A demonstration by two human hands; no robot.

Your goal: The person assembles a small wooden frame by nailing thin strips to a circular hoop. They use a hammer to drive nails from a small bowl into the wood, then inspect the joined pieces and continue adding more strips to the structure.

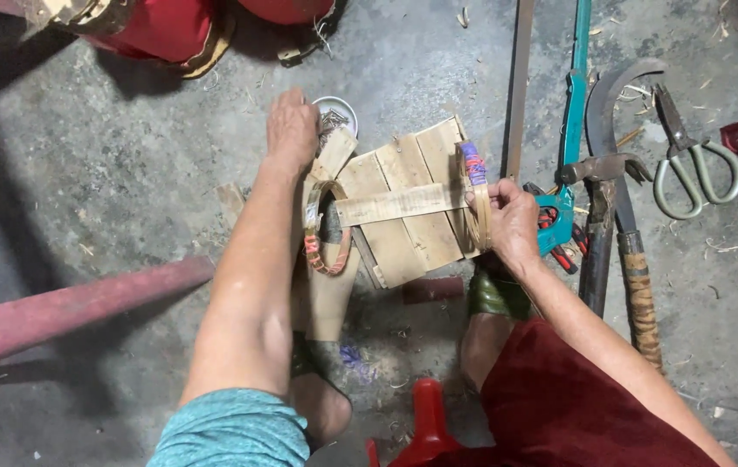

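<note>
On the concrete floor between the feet: slat panel [404, 207], long axis left-right | left hand [293, 130] at far-left corner over small white dish [340, 111], fingers curled, grip unclear | right hand [507, 220] pinches the right-edge ring [475, 207], nearer.

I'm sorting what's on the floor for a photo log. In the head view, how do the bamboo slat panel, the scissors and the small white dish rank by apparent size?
1. Bamboo slat panel, clearly largest.
2. Scissors.
3. Small white dish, partly hidden by the left hand, so its full size is unsure.
</note>
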